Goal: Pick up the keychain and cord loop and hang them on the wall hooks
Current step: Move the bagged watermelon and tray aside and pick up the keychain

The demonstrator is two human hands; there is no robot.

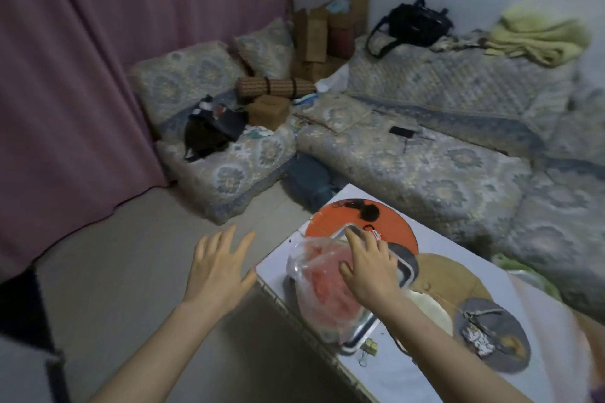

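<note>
- One pink curtain [82, 59] fills the far left, well beyond the fingertips of the left hand.
- One patterned floor sofa [425, 154] wraps the corner ahead of both hands; on it I count one black bag [415, 24], one yellow blanket [540, 39] and one dark phone [401, 131].
- One white table [409, 370] sits under the right hand, its left edge just beside the left thumb.
- Four round fans on it, overlapping: an orange fan [389, 222] beyond the right fingertips, a dark one and a tan one to their right, and a grey fan [491, 337] back by the right forearm.
- One metal tray [361, 335] holds one clear plastic bag [314, 271] with something red inside.
- Right hand [370, 268] lies flat on the bag and tray, fingers spread, not closed around anything.
- Left hand [219, 265] hovers open off the table's edge, fingers splayed, empty.
- One keychain [478, 339], a pale figure charm, lies on the grey fan with the cord loop [481, 313] touching it, behind the right wrist.
- One small red-and-white label shows past the right fingertips; its writing is too blurred to read.
- Two binder clips [368, 355] lie just beside the tray's near corner.
</note>
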